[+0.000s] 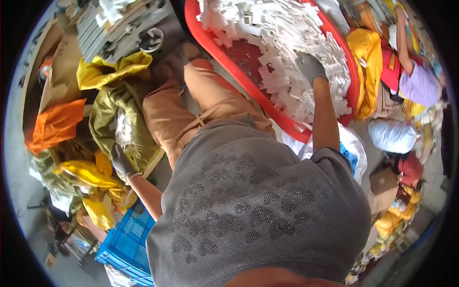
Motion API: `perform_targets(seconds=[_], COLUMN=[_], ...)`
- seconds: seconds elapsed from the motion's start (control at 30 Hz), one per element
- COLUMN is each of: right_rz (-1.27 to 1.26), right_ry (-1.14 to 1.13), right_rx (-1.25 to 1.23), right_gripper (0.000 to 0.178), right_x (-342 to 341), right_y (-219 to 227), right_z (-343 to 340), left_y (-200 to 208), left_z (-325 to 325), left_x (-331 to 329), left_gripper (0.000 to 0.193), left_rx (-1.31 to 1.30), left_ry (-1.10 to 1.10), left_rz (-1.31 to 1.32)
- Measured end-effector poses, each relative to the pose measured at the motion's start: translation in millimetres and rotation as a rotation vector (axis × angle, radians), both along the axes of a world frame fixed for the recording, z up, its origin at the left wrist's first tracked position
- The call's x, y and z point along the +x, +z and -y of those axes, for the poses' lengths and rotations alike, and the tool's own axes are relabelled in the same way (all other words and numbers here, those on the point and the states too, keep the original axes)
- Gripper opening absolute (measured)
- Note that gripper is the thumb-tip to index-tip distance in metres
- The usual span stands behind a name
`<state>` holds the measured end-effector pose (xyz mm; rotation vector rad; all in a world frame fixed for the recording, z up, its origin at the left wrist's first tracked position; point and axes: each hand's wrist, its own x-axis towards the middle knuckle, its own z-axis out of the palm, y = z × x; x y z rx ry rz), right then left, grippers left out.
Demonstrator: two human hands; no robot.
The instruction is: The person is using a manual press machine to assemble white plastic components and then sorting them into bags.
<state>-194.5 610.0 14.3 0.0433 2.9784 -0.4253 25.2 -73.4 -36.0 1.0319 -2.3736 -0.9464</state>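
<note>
My right hand (311, 67), in a grey glove, reaches in among the white plastic pieces (287, 28) heaped in a large red tub (239, 81). Its fingers stretch out over the pieces, their tips partly lost among them; I see nothing clearly held. On the left, my left hand (123, 161), gloved too, rests at the rim of an olive-green sack (103, 103). Its fingers look extended along the sack's edge. Similar white pieces (125, 129) show inside the sack's mouth.
A yellow sack (112, 71) lies beyond the olive one, near stacked grey parts (114, 33). A blue crate (128, 239) stands at lower left. Beside the tub are a white bag (356, 148) and a yellow cloth (367, 71). Another person (420, 86) works at far right.
</note>
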Motion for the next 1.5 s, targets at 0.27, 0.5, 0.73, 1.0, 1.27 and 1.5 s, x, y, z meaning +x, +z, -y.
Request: perform_targets(seconds=[0.27,0.5,0.73,1.0,1.27,1.5], right_rz=[0.103,0.396,0.143,0.248,0.142,0.007], right_ry=[0.208,-0.092,-0.008,0.033,0.107,-0.165], right_rx=[0.325,0.153,0.119,0.053,-0.238,-1.106], right_gripper=[0.049,0.062,0.071,0.041,0.039,0.038], right_x=[49,-8,-21,-18,9,-10], right_y=[-81,-142,-149,-160,-75,-22], right_z=[35,91,110,47,39,64], left_y=[37,49,54,130,218,239], left_z=[-74,-99,-94,-118,-125,-131], left_x=[-75,-84,-70,-120,-188,-266], left_gripper=[0.030,0.025,0.025,0.020,0.022,0.043], left_rx=[0.048,0.111,0.006,-0.132,-0.390,-0.416], left_ry=[-0.209,-0.353,-0.299,-0.370,-0.496,-0.693], left_rz=[-0.069,-0.123,-0.033,-0.214,-0.451,-0.409])
